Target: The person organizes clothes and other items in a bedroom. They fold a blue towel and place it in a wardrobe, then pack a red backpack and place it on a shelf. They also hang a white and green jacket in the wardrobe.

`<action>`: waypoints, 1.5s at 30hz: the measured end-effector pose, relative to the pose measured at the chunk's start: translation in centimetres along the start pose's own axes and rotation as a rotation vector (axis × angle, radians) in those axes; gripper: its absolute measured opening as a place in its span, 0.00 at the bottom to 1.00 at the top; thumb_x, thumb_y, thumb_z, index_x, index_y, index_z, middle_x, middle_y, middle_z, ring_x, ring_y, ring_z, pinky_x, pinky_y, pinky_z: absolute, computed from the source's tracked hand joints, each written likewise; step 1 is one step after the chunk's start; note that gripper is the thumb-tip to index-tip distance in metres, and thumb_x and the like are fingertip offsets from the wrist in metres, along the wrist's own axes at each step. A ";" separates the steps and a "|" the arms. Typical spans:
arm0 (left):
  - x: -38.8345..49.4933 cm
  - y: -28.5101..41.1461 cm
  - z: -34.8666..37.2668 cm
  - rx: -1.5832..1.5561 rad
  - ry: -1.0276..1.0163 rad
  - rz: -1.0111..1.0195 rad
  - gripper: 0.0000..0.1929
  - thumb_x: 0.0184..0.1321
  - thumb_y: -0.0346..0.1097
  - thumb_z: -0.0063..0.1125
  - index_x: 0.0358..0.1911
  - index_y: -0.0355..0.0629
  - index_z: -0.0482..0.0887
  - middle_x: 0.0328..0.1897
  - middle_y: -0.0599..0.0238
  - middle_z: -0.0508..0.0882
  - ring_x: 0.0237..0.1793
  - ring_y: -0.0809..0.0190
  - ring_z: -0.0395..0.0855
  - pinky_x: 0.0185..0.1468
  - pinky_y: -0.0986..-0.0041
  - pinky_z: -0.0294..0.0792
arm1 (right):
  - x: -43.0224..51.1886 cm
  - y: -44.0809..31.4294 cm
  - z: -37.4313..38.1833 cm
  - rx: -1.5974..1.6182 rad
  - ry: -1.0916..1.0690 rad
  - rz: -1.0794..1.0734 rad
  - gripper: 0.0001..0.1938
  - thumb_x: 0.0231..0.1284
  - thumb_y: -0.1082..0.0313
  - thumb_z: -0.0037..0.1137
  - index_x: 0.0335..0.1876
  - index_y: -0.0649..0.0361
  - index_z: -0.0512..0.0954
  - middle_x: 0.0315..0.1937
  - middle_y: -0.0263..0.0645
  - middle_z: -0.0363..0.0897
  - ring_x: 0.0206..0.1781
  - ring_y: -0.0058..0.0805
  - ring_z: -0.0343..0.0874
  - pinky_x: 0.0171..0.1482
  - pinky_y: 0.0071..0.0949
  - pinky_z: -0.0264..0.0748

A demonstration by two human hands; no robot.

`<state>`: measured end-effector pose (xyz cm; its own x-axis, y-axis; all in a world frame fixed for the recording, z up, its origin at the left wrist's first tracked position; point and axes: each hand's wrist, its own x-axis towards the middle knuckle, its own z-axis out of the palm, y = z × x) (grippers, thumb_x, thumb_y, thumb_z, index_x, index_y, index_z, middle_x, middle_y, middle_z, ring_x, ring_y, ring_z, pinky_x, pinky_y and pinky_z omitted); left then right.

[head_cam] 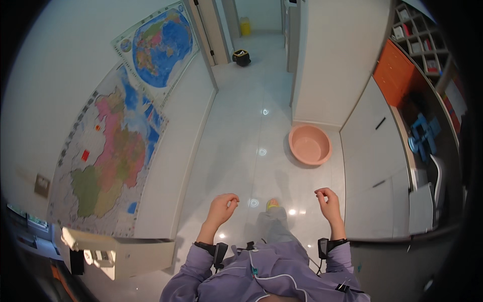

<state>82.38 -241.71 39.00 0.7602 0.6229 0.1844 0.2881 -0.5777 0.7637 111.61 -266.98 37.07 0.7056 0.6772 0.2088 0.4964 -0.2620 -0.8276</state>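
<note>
My left hand is held in the air over the pale tiled floor, its fingers loosely curled with a gap inside the thumb. Nothing shows in it. My right hand hangs in a similar loose curl, also holding nothing visible. It is nearest to the grey cabinet front on the right and does not appear to touch it. Beyond this hand, a pink plastic basin stands on the floor beside the wall corner. One foot in a yellow slipper shows between my hands.
Two maps hang on the left wall. A beige cabinet juts out at lower left. Along the corridor are a black bag and a yellow container. At right, a dark countertop holds a blue stand below shelves.
</note>
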 end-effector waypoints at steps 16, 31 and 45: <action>38.1 -16.5 -5.7 -0.104 0.268 -0.404 0.08 0.63 0.29 0.47 0.33 0.39 0.81 0.25 0.66 0.81 0.31 0.68 0.81 0.37 0.77 0.71 | 53.2 0.3 15.0 0.082 -0.181 -0.167 0.06 0.61 0.69 0.54 0.37 0.61 0.80 0.31 0.41 0.79 0.35 0.36 0.78 0.37 0.31 0.72; 96.4 -28.0 -6.5 0.028 -0.132 -0.064 0.20 0.63 0.41 0.51 0.16 0.37 0.75 0.18 0.56 0.77 0.25 0.48 0.75 0.31 0.60 0.64 | 92.7 8.7 22.7 0.061 0.020 0.180 0.07 0.64 0.68 0.53 0.37 0.63 0.80 0.35 0.40 0.83 0.39 0.29 0.81 0.43 0.26 0.74; 126.0 -41.2 -13.1 -0.018 0.111 -0.097 0.16 0.60 0.34 0.42 0.19 0.41 0.81 0.28 0.63 0.86 0.34 0.56 0.82 0.47 0.65 0.69 | 138.7 6.7 37.0 0.015 -0.165 -0.160 0.06 0.62 0.69 0.53 0.37 0.60 0.80 0.33 0.40 0.81 0.37 0.37 0.79 0.47 0.31 0.73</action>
<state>158.67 -132.56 38.89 0.6598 0.7306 0.1758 0.3461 -0.5031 0.7919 194.11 -149.32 41.16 0.5254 0.8130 0.2511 0.5870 -0.1327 -0.7986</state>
